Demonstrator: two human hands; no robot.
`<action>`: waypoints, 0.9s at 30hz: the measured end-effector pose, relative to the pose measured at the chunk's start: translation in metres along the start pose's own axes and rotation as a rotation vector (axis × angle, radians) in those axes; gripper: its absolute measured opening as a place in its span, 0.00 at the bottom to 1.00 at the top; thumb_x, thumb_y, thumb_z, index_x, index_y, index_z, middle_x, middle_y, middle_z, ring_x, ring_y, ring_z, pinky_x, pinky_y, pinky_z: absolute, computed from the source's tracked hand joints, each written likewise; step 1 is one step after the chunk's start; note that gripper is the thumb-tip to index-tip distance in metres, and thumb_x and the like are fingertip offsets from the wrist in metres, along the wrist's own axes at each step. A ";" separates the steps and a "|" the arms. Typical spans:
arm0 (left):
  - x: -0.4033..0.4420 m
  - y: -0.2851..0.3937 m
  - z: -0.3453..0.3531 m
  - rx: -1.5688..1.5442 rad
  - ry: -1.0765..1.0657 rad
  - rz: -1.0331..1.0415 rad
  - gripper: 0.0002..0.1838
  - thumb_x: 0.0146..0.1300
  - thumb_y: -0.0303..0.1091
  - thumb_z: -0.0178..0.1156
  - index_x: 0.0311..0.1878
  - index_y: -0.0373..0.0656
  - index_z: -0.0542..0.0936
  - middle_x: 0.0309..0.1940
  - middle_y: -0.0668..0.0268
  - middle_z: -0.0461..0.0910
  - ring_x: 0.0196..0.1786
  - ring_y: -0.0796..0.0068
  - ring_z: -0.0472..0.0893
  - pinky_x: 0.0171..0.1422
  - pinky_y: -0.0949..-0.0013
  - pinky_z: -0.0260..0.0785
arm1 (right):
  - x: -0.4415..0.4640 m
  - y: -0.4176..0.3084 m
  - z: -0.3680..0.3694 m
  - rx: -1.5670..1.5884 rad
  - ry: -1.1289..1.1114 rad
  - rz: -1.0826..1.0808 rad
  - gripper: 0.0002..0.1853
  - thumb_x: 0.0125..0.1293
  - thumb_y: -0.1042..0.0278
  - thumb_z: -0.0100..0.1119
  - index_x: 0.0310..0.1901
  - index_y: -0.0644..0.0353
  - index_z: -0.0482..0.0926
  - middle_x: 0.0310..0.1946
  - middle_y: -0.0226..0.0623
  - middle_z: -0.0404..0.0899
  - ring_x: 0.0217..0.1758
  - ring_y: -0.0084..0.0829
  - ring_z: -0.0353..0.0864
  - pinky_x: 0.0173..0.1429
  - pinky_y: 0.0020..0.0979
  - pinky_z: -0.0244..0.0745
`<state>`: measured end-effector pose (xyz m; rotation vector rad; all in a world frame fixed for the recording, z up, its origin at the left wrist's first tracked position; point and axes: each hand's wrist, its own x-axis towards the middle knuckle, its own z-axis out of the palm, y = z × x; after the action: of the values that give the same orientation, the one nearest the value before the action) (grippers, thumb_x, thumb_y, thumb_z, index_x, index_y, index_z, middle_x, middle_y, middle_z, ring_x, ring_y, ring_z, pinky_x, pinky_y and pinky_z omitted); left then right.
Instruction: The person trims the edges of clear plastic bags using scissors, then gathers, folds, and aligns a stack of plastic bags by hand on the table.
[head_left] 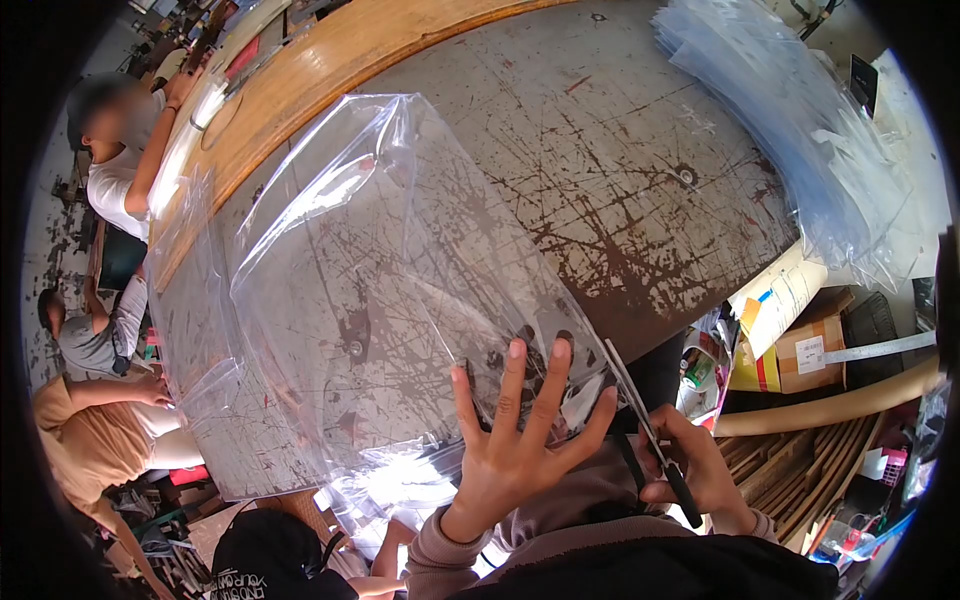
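Colourless plastic sheet [340, 250] at centre, brown-streaked grey surface [570, 130], bluish sheets [775, 130] upper right, black tool handle [683, 494] lower right.

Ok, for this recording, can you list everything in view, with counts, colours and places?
Plastic sheeting: one large piece, layers unclear, clear, on the table
Scissors: one, black handle, in the right hand
Table: one, grey, scratched, centre
Plastic stack: one, clear to bluish, upper right
Wooden board: one, orange-brown, along the table's far side
Cardboard box: at least one, brown, right
Wooden strips: several, brown, lower right
Other people: at least four, in white, grey and tan tops and a black cap, left and bottom
Small clutter: uncountable, mixed colours, edges
Left hand: one, mauve-brown sleeve, spread on the sheeting
Right hand: one, similar sleeve, right of the left hand
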<state>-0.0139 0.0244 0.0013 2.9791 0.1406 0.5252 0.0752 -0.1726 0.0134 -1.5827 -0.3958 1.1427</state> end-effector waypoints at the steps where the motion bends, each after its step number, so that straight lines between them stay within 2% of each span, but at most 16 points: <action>1: 0.000 0.000 0.000 0.000 0.000 0.000 0.19 0.59 0.40 0.57 0.54 0.73 0.71 0.61 0.61 0.70 0.65 0.50 0.67 0.66 0.31 0.45 | 0.001 0.000 0.001 0.013 0.009 -0.007 0.32 0.44 0.57 0.76 0.45 0.62 0.68 0.26 0.30 0.70 0.30 0.20 0.70 0.39 0.24 0.68; 10: 0.004 -0.001 -0.005 -0.017 -0.014 0.001 0.19 0.59 0.39 0.56 0.54 0.71 0.72 0.61 0.60 0.70 0.64 0.50 0.67 0.66 0.31 0.47 | 0.001 -0.001 -0.001 0.022 0.001 0.000 0.33 0.43 0.56 0.77 0.46 0.62 0.67 0.27 0.30 0.70 0.31 0.20 0.70 0.39 0.25 0.68; 20: 0.019 -0.009 -0.008 -0.042 -0.014 0.014 0.19 0.54 0.45 0.59 0.51 0.72 0.75 0.60 0.61 0.71 0.63 0.52 0.69 0.65 0.30 0.47 | 0.012 -0.006 -0.003 0.115 -0.002 0.000 0.33 0.44 0.55 0.76 0.45 0.63 0.67 0.32 0.30 0.68 0.33 0.21 0.69 0.40 0.24 0.67; 27: 0.018 -0.009 -0.008 -0.045 -0.028 0.007 0.18 0.55 0.47 0.59 0.50 0.73 0.75 0.59 0.62 0.72 0.63 0.53 0.69 0.66 0.30 0.47 | 0.013 -0.012 -0.001 0.118 0.024 0.025 0.34 0.43 0.54 0.77 0.45 0.63 0.68 0.31 0.30 0.68 0.33 0.20 0.69 0.40 0.24 0.67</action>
<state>-0.0002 0.0357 0.0135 2.9423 0.1141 0.4812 0.0859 -0.1594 0.0182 -1.5006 -0.2886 1.1445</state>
